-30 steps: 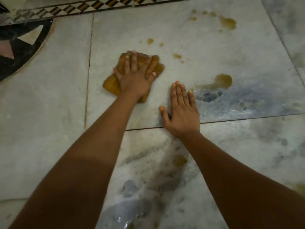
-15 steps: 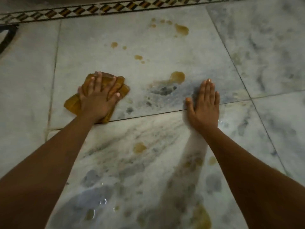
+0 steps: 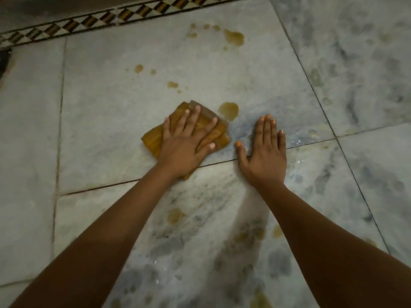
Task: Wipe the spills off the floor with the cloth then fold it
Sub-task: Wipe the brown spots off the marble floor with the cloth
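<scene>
One mustard cloth (image 3: 201, 130), bunched in folds, is pressed flat to the marble floor (image 3: 111, 121) under the left hand (image 3: 185, 144), fingers spread over it rather than clamped. The right hand (image 3: 264, 152) is laid open on bare tile just right of the cloth. One brown puddle (image 3: 229, 110) touches the cloth's far right corner; several smaller spills (image 3: 234, 37) are scattered farther off and nearer.

Pale grey veined marble tile floor (image 3: 115, 112), thin dark grout lines. Folded mustard-yellow cloth (image 3: 219, 130) flat on floor, pressed under left hand (image 3: 184, 145). Right hand (image 3: 264, 152) flat on bare tile just beside. Brown liquid spills: one puddle (image 3: 228, 110) touching cloth corner, bigger one (image 3: 234, 37) further away (small drops around). Patterned border strip (image 3: 93, 18) along far edge.
</scene>
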